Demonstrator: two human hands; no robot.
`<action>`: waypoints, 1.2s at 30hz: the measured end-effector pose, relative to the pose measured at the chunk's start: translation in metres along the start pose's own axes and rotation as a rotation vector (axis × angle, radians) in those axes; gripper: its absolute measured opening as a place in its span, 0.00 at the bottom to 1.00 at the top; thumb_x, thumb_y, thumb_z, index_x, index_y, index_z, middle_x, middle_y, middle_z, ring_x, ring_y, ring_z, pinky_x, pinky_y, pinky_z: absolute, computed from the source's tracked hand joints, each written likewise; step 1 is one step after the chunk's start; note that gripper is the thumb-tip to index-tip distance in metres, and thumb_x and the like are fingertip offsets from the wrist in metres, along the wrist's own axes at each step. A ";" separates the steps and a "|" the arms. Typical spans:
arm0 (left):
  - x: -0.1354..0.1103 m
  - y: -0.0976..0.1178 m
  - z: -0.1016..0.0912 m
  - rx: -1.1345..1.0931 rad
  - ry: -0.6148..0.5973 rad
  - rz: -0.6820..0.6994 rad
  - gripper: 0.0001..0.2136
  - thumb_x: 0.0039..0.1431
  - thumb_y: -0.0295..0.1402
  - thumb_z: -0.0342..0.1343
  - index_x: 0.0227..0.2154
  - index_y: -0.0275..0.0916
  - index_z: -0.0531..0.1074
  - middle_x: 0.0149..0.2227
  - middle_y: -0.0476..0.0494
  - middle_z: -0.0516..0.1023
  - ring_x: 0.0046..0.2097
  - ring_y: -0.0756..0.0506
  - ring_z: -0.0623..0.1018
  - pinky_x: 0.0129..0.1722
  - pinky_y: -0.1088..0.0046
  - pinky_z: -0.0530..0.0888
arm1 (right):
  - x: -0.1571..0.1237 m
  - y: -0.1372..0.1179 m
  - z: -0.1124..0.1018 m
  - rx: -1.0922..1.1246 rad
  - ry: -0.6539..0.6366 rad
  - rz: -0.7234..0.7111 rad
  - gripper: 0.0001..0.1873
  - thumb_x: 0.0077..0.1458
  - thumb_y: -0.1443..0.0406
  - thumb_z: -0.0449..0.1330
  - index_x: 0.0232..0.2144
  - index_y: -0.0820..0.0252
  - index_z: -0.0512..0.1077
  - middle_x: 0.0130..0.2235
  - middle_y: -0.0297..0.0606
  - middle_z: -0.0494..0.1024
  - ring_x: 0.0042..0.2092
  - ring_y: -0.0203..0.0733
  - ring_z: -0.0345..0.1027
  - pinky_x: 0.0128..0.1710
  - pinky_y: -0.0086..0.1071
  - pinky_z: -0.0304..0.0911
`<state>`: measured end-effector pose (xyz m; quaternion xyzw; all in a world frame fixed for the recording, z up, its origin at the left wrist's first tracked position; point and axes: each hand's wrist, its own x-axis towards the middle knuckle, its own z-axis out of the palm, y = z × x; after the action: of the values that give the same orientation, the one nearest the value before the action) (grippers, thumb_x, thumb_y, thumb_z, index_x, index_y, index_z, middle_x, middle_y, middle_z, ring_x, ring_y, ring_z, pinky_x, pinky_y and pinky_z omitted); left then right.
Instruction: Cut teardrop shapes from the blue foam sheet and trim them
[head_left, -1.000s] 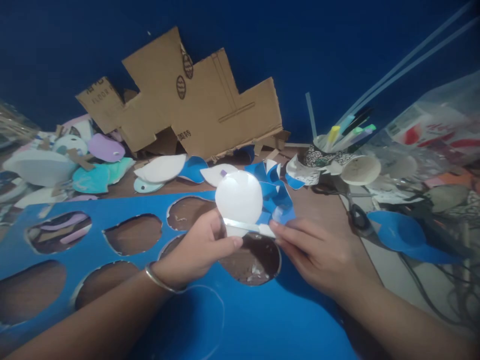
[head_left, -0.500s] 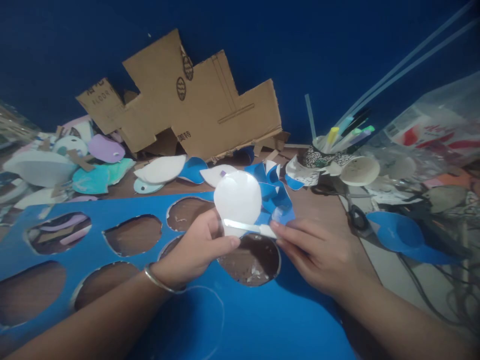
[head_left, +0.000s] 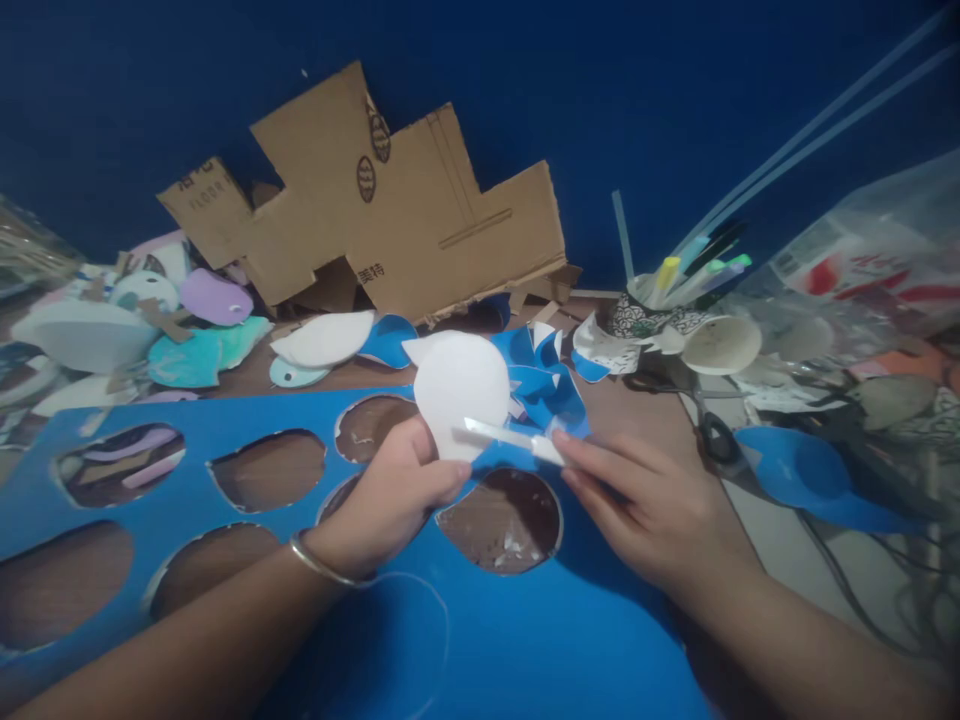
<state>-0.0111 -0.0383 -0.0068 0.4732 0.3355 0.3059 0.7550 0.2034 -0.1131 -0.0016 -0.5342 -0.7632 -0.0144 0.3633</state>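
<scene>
My left hand (head_left: 412, 475) pinches the lower edge of a rounded white cutout (head_left: 461, 385) between thumb and fingers. My right hand (head_left: 637, 490) grips the white handle of a slim craft knife (head_left: 510, 435), its pale blade pointing left across the lower part of the cutout. Whether the blade touches the cutout I cannot tell. Both hands are above a large blue sheet (head_left: 570, 640) with several rounded holes cut through it. The brown table (head_left: 502, 530) shows through the hole under the knife.
Cut cardboard (head_left: 420, 210) leans against the dark blue wall. Several coloured bird-like cutouts (head_left: 195, 350) are piled at the left. Blue offcuts (head_left: 555, 390) lie behind my right hand. A patterned cup (head_left: 630, 318) holds markers; black-handled scissors (head_left: 716, 440) lie right.
The white cutout has shifted slightly left and turned, so a pointed corner shows at its upper left. The knife has swung up a little and right, away from my left thumb.
</scene>
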 end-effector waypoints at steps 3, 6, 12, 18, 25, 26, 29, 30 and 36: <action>-0.001 0.003 0.000 0.036 -0.016 -0.003 0.08 0.50 0.23 0.56 0.34 0.37 0.70 0.17 0.57 0.60 0.20 0.57 0.57 0.23 0.79 0.61 | -0.001 0.002 0.004 0.046 -0.029 0.011 0.14 0.55 0.70 0.58 0.44 0.59 0.74 0.36 0.40 0.78 0.35 0.37 0.72 0.32 0.28 0.69; -0.001 0.005 0.001 0.046 -0.030 -0.016 0.10 0.49 0.26 0.59 0.36 0.37 0.70 0.18 0.56 0.63 0.20 0.56 0.58 0.23 0.78 0.62 | -0.002 0.003 0.007 0.088 -0.055 0.066 0.14 0.56 0.69 0.57 0.45 0.56 0.74 0.37 0.38 0.78 0.36 0.38 0.73 0.33 0.29 0.69; -0.002 0.007 0.002 0.109 -0.070 -0.073 0.15 0.49 0.26 0.59 0.41 0.37 0.71 0.32 0.45 0.77 0.31 0.49 0.73 0.33 0.73 0.69 | -0.001 0.005 0.008 0.161 0.067 0.325 0.18 0.56 0.65 0.57 0.50 0.54 0.70 0.42 0.39 0.78 0.40 0.42 0.73 0.35 0.34 0.70; -0.002 0.012 0.001 0.315 -0.175 -0.106 0.17 0.47 0.27 0.58 0.43 0.36 0.73 0.38 0.44 0.79 0.40 0.43 0.75 0.38 0.70 0.70 | 0.006 0.004 0.008 0.540 0.067 0.696 0.18 0.50 0.61 0.62 0.45 0.57 0.73 0.23 0.31 0.72 0.22 0.35 0.65 0.19 0.28 0.60; -0.003 0.016 0.002 0.562 -0.234 -0.177 0.14 0.47 0.29 0.55 0.40 0.35 0.73 0.37 0.44 0.78 0.38 0.42 0.75 0.33 0.71 0.70 | 0.006 0.005 0.013 0.959 -0.074 0.958 0.14 0.47 0.56 0.63 0.29 0.63 0.72 0.20 0.30 0.68 0.18 0.27 0.51 0.15 0.24 0.45; -0.003 0.016 0.002 0.570 -0.227 -0.162 0.14 0.47 0.30 0.55 0.39 0.34 0.73 0.37 0.44 0.78 0.38 0.42 0.75 0.32 0.71 0.70 | 0.006 0.004 0.013 0.993 -0.076 0.969 0.14 0.47 0.57 0.64 0.26 0.63 0.71 0.20 0.30 0.68 0.18 0.26 0.50 0.15 0.24 0.44; -0.002 0.014 0.001 0.588 -0.205 -0.138 0.13 0.46 0.30 0.55 0.37 0.34 0.74 0.35 0.44 0.77 0.38 0.42 0.74 0.34 0.70 0.69 | 0.008 0.003 0.013 1.096 -0.046 0.992 0.14 0.47 0.56 0.63 0.28 0.62 0.70 0.21 0.28 0.67 0.18 0.26 0.48 0.15 0.23 0.41; -0.002 0.014 0.002 0.593 -0.201 -0.143 0.13 0.45 0.29 0.55 0.37 0.34 0.74 0.35 0.45 0.77 0.38 0.42 0.74 0.35 0.70 0.70 | 0.008 0.003 0.013 1.114 -0.034 0.991 0.15 0.47 0.55 0.63 0.30 0.61 0.70 0.21 0.28 0.67 0.17 0.26 0.48 0.15 0.23 0.41; -0.003 0.018 0.008 0.497 -0.282 -0.178 0.21 0.43 0.24 0.54 0.44 0.37 0.74 0.40 0.45 0.78 0.41 0.40 0.76 0.39 0.66 0.72 | 0.009 0.003 0.015 1.111 -0.058 1.005 0.14 0.43 0.59 0.66 0.29 0.63 0.70 0.20 0.28 0.69 0.18 0.26 0.49 0.15 0.23 0.43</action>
<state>-0.0093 -0.0385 0.0135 0.6499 0.3321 0.0785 0.6791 0.1959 -0.0987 -0.0089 -0.5565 -0.3316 0.5547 0.5222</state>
